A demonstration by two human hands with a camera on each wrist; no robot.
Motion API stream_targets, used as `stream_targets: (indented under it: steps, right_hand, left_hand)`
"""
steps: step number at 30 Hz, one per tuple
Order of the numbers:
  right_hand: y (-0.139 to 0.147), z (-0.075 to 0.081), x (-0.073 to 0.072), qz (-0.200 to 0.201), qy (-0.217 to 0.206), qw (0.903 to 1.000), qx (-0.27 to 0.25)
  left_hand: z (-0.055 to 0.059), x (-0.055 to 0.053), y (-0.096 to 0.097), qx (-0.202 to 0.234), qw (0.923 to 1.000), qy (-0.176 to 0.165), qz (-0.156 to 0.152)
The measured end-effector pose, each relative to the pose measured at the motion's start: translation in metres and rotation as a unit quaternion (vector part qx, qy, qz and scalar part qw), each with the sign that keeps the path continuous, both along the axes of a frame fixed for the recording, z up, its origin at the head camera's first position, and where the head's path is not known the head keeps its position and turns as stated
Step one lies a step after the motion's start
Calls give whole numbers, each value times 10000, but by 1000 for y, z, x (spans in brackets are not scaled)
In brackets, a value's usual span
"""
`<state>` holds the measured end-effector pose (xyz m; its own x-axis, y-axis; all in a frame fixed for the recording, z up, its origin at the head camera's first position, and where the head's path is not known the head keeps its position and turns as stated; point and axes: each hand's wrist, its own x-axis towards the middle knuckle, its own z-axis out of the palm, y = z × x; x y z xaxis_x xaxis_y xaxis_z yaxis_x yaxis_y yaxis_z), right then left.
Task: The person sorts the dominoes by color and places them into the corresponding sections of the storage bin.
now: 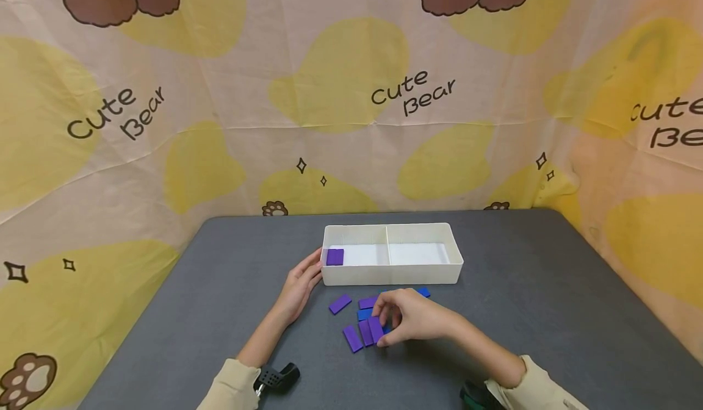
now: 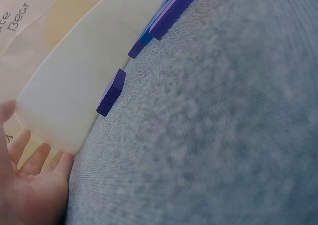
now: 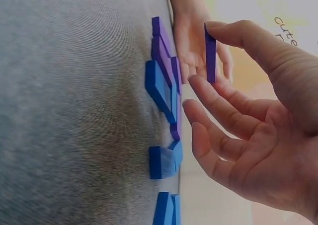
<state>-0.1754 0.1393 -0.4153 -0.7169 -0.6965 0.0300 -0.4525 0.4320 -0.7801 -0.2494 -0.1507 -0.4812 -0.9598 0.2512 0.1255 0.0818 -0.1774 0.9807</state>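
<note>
My right hand (image 1: 414,317) pinches a flat purple block (image 3: 210,56) on edge between thumb and fingertip, raised over the loose blocks. In the right wrist view its other fingers curve loosely below the block. Under and beside that hand lie several purple blocks (image 1: 353,339) and blue blocks (image 3: 160,88), some partly hidden by it. Fingers extended, my left hand (image 1: 296,291) rests against the left end of a white two-compartment box (image 1: 392,275). A purple piece (image 1: 335,257) sits at the left of the box's left compartment; the right compartment's floor shows bare.
The grey table (image 1: 181,337) extends around the box and blocks. One purple block (image 1: 340,304) lies apart, just in front of the box's left part. A patterned cloth (image 1: 340,93) hangs behind the table's far edge. Dark bands circle both wrists.
</note>
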Motion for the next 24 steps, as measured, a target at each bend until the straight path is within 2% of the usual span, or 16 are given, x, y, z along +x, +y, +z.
stream_targets:
  steps: [9,18,24]
  right_hand:
    - [-6,2,-11,-100,-166,9994,-278]
    - [-9,6,-18,-112,54,9982,-585]
    - [-9,9,-23,-192,37,9974,-694]
  left_hand:
    - [0,0,0,28,10000,-11,11]
    - [-1,-1,0,-24,10000,-46,29]
    - [-1,-1,0,-20,10000,-59,50]
